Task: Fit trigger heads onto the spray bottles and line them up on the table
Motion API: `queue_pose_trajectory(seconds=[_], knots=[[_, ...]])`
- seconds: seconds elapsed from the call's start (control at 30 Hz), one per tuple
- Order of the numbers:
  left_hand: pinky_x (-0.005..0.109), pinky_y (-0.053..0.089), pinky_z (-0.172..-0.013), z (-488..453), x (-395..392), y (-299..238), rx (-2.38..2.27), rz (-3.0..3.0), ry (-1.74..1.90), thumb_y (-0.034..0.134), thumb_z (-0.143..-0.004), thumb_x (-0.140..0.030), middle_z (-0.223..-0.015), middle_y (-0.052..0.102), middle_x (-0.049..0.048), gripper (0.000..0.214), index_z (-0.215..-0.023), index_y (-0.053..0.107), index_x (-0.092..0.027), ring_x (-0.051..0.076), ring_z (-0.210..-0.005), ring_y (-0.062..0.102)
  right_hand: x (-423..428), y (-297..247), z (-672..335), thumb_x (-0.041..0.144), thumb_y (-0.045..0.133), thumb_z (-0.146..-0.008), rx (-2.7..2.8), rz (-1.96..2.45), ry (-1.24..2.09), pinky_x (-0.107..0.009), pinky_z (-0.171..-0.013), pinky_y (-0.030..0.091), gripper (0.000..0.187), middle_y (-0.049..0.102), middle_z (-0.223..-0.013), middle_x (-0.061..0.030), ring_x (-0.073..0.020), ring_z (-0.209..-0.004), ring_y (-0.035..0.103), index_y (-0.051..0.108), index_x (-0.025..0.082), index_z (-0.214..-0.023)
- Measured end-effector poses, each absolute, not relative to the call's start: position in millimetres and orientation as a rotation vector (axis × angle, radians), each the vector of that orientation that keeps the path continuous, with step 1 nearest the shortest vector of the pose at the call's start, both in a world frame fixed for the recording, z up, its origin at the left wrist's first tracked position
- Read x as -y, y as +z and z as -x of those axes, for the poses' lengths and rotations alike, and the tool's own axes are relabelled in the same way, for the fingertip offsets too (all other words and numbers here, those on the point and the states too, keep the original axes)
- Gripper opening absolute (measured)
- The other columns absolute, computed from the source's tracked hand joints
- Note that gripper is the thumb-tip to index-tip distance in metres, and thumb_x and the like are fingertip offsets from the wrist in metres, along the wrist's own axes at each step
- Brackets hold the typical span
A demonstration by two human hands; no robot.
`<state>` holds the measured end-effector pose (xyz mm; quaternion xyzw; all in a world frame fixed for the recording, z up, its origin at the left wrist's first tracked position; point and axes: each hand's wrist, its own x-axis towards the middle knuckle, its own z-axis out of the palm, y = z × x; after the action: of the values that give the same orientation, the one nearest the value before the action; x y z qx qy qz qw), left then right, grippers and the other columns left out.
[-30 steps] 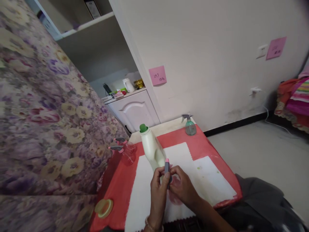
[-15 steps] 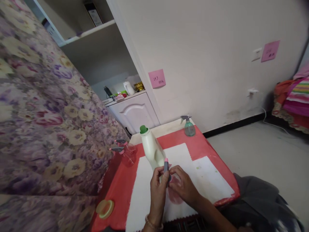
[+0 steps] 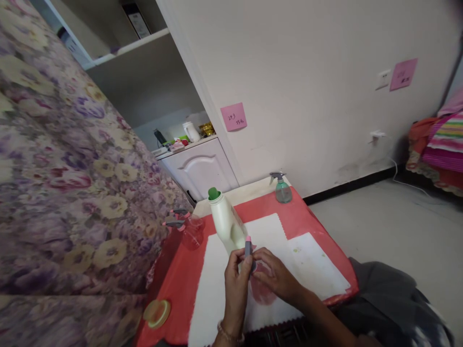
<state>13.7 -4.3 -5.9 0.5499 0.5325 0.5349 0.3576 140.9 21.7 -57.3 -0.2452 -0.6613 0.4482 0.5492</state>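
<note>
In front of me a clear pink spray bottle (image 3: 263, 292) stands on the white cloth, with a grey spray head (image 3: 248, 248) that ends in a pink nozzle. My left hand (image 3: 236, 270) is closed around the spray head, thumb against its side. My right hand (image 3: 277, 277) pinches at the bottle's neck, fingers curled around the collar. Whether the head is seated on the neck is hidden by the fingers. Just behind my hands rises a large pale green jug (image 3: 227, 221), its green-rimmed mouth uncapped.
Two pink spray bottles (image 3: 191, 236) stand at the table's left edge. A yellow-rimmed round lid (image 3: 157, 313) lies at the front left. A green spray bottle (image 3: 283, 192) is at the back right. White paper (image 3: 318, 265) covers part of the red tablecloth (image 3: 177, 299). A floral curtain (image 3: 90, 207) hangs at left.
Both hands keep the same hold on the spray bottle. The view has shifted very slightly; nothing else visibly differs.
</note>
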Motion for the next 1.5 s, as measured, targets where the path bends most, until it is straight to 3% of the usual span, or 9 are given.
queue_pose_trajectory(seconds=[0.13,0.27,0.43,0.63,0.87,1.03,1.2,1.37,1.5], knots=[[0.028,0.049,-0.076,-15,5,-3,-1.405,-1.412,1.382,0.065,-0.08,-0.046,-0.088,0.068,0.0033,0.031,-0.096,0.065,-0.02,0.019,-0.083,0.061,-17,-60,-126,0.021,0.074,-0.07,1.386,0.759,1.061,-0.035,-0.086,0.047,0.031,0.062,-0.096,-0.0016,-0.0216,-0.093,0.059,0.056,0.022,-0.095],[0.028,0.048,-0.075,-15,6,-2,-1.414,-1.421,1.364,0.065,-0.08,-0.046,-0.091,0.07,0.0047,0.031,-0.096,0.065,-0.019,0.019,-0.083,0.062,-16,-57,-125,0.022,0.067,-0.076,1.391,0.73,1.024,-0.034,-0.084,0.048,0.017,0.06,-0.092,-0.0016,-0.0203,-0.09,0.058,0.056,0.022,-0.09],[0.029,0.049,-0.08,-16,7,-1,-1.397,-1.43,1.367,0.064,-0.082,-0.043,-0.093,0.07,0.0053,0.028,-0.098,0.064,-0.019,0.02,-0.089,0.063,-22,-51,-140,0.027,0.064,-0.081,1.543,0.534,1.096,-0.036,-0.088,0.048,0.012,0.059,-0.095,-0.0033,-0.0213,-0.094,0.058,0.06,0.022,-0.091],[0.028,0.049,-0.076,-15,6,-2,-1.421,-1.422,1.371,0.065,-0.08,-0.044,-0.088,0.069,0.004,0.029,-0.095,0.065,-0.019,0.019,-0.083,0.063,-20,-57,-128,0.024,0.073,-0.072,1.405,0.723,1.09,-0.037,-0.087,0.048,0.026,0.059,-0.092,-0.0013,-0.0211,-0.091,0.059,0.058,0.022,-0.093],[0.03,0.05,-0.078,-14,6,-2,-1.411,-1.394,1.345,0.063,-0.082,-0.044,-0.093,0.07,0.0056,0.031,-0.101,0.065,-0.019,0.02,-0.086,0.063,-21,-47,-140,0.029,0.064,-0.082,1.558,0.537,1.164,-0.035,-0.088,0.048,0.013,0.059,-0.096,-0.0033,-0.0208,-0.094,0.058,0.061,0.022,-0.092],[0.03,0.05,-0.078,-14,7,-1,-1.433,-1.376,1.332,0.064,-0.082,-0.044,-0.092,0.069,0.0047,0.032,-0.101,0.064,-0.019,0.02,-0.086,0.063,-20,-48,-137,0.028,0.072,-0.076,1.46,0.623,1.16,-0.035,-0.088,0.048,0.026,0.062,-0.097,-0.0029,-0.0211,-0.093,0.06,0.06,0.021,-0.097],[0.027,0.05,-0.07,-14,7,0,-1.43,-1.321,1.361,0.066,-0.079,-0.044,-0.085,0.069,0.0028,0.032,-0.099,0.064,-0.019,0.018,-0.079,0.062,-19,-51,-133,0.027,0.068,-0.079,1.475,0.632,1.131,-0.033,-0.084,0.048,0.016,0.062,-0.093,-0.0015,-0.0197,-0.09,0.06,0.061,0.021,-0.093],[0.026,0.049,-0.071,-15,8,2,-1.426,-1.323,1.386,0.067,-0.079,-0.042,-0.085,0.069,0.0018,0.031,-0.1,0.063,-0.019,0.016,-0.079,0.061,-19,-51,-133,0.025,0.07,-0.077,1.487,0.64,1.101,-0.032,-0.084,0.047,0.021,0.061,-0.094,-0.0015,-0.0196,-0.091,0.06,0.062,0.021,-0.096],[0.026,0.049,-0.069,-14,9,3,-1.413,-1.305,1.387,0.067,-0.079,-0.042,-0.084,0.068,0.0025,0.033,-0.101,0.063,-0.018,0.016,-0.077,0.061,-19,-51,-135,0.029,0.065,-0.082,1.496,0.632,1.099,-0.033,-0.085,0.047,0.013,0.06,-0.091,-0.0023,-0.0199,-0.09,0.059,0.063,0.021,-0.092]])
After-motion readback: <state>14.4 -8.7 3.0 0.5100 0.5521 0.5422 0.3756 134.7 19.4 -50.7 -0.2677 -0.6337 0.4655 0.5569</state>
